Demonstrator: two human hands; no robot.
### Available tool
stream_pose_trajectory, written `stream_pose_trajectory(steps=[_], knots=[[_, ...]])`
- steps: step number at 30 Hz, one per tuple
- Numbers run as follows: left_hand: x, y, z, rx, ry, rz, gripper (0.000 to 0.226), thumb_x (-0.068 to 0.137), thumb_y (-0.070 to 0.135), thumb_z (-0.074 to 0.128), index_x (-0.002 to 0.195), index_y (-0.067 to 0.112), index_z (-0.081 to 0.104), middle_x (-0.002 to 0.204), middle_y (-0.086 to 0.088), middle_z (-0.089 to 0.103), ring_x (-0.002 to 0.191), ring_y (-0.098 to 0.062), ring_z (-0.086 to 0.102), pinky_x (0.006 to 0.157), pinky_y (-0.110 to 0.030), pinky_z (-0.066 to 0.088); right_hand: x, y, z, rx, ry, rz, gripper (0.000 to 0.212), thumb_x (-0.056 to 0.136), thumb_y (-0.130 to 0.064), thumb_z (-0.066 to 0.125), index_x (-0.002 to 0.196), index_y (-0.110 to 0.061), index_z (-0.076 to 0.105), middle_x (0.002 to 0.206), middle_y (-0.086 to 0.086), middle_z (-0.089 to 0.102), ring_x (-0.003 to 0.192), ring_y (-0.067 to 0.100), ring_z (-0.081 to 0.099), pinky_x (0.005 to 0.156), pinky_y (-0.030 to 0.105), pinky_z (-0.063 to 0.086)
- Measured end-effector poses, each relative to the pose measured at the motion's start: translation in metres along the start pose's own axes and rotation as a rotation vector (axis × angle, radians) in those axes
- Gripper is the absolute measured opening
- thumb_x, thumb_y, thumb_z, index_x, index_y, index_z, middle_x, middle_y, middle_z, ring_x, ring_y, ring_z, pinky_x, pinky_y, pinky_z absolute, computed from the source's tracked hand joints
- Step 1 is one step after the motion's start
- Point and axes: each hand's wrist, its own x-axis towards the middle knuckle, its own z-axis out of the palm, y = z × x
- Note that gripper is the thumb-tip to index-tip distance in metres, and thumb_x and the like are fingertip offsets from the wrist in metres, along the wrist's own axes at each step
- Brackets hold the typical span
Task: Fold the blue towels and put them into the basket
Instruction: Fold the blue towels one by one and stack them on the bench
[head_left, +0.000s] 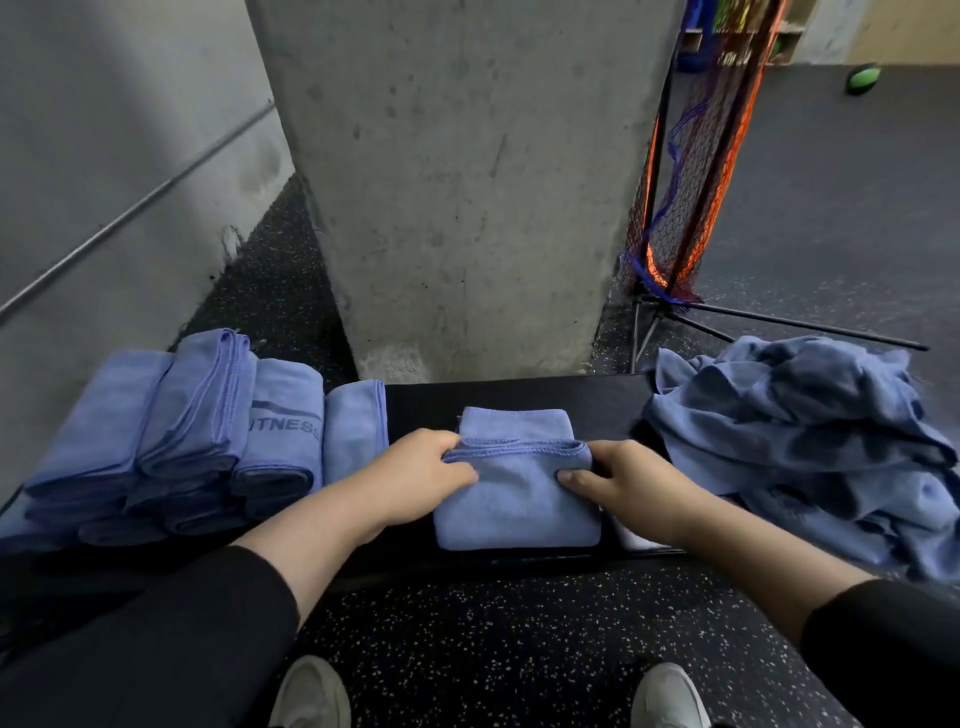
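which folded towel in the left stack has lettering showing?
The third folded towel from the left, standing between a plain one and the small end towel. It shows dark "ITNESS" print under a stripe; the other folded towels are plain blue.

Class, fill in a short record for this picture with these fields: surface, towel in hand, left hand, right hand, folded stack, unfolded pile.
surface: black bench
towel in hand: folded blue towel, centre of bench
left hand: grips towel's left edge
right hand: grips towel's right edge
folded stack: left end of bench
unfolded pile: right end, crumpled
basket: not in view
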Motion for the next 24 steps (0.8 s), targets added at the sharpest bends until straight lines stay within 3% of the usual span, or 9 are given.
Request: stream_pose_trajectory(steps=[2,4,10,13,16,19,21,24], knots=[[0.01,0.005,0.003,0.022,0.043,-0.041,0.03,0.092,0.021,0.06,0.067,0.016,0.045,0.064,0.007,0.046,0.06,-0.009,0.04,0.056,-0.028,0.03,0.014,0.002,0.001,-0.048,0.07,0.07,0.031,0.09,-0.045,0.058,0.087,-0.017,0.07,0.074,-0.004,0.072,0.081,0.02,0.068,0.076,0.039,0.054],[0.022,0.007,0.005,0.065,0.059,-0.072,0.029,0.094,0.02,0.057,0.067,0.019,0.045,0.067,0.006,0.049,0.061,-0.011,0.044,0.054,-0.027,0.03,0.028,0.003,0.001,-0.083,0.105,0.128,0.03,0.092,-0.04,0.058,0.082,-0.014,0.069,0.069,-0.002,0.07,0.073,0.02,0.067,0.073,0.038,0.056],[0.066,0.0,0.01,0.199,0.124,-0.107,0.026,0.095,0.027,0.057,0.073,0.016,0.047,0.077,0.0,0.055,0.073,-0.022,0.055,0.055,-0.03,0.035,0.063,0.01,0.002,-0.087,0.149,0.216,0.033,0.095,-0.044,0.054,0.087,-0.015,0.067,0.08,0.003,0.071,0.073,0.025,0.069,0.07,0.043,0.059],[0.076,-0.003,0.01,0.371,0.194,-0.051,0.022,0.093,0.032,0.06,0.082,0.015,0.05,0.085,-0.001,0.06,0.086,-0.029,0.062,0.066,-0.034,0.043,0.073,0.014,0.004,-0.209,0.186,0.22,0.035,0.095,-0.048,0.053,0.084,-0.017,0.064,0.083,0.002,0.071,0.084,0.028,0.068,0.073,0.036,0.053],[0.075,0.0,0.011,0.551,0.329,0.027,0.026,0.096,0.038,0.06,0.114,0.021,0.053,0.112,-0.003,0.055,0.101,-0.031,0.059,0.079,-0.043,0.051,0.076,0.02,0.009,-0.372,0.224,0.228,0.038,0.095,-0.055,0.051,0.085,-0.02,0.062,0.093,0.003,0.072,0.094,0.03,0.066,0.069,0.034,0.044],[0.073,0.002,0.015,0.633,0.4,0.281,0.028,0.101,0.036,0.051,0.124,0.022,0.057,0.121,-0.002,0.052,0.11,-0.027,0.054,0.087,-0.043,0.046,0.074,0.022,0.014,-0.453,0.306,0.241,0.038,0.094,-0.059,0.051,0.09,-0.021,0.055,0.099,0.003,0.069,0.097,0.03,0.065,0.068,0.035,0.042],[0.069,-0.002,0.024,0.705,0.266,0.415,0.034,0.101,0.042,0.047,0.127,0.025,0.059,0.131,0.003,0.051,0.121,-0.022,0.048,0.099,-0.039,0.037,0.073,0.02,0.016,-0.491,0.447,0.116,0.036,0.091,-0.056,0.057,0.094,-0.021,0.05,0.099,0.002,0.063,0.096,0.031,0.061,0.068,0.038,0.045],[0.062,-0.013,0.041,0.773,0.043,0.381,0.05,0.103,0.05,0.037,0.147,0.026,0.043,0.162,0.002,0.027,0.15,-0.017,0.02,0.121,-0.039,0.017,0.066,0.012,0.024,-0.509,0.568,-0.262,0.029,0.092,-0.049,0.056,0.104,-0.023,0.059,0.108,-0.002,0.061,0.1,0.026,0.058,0.077,0.041,0.047]])
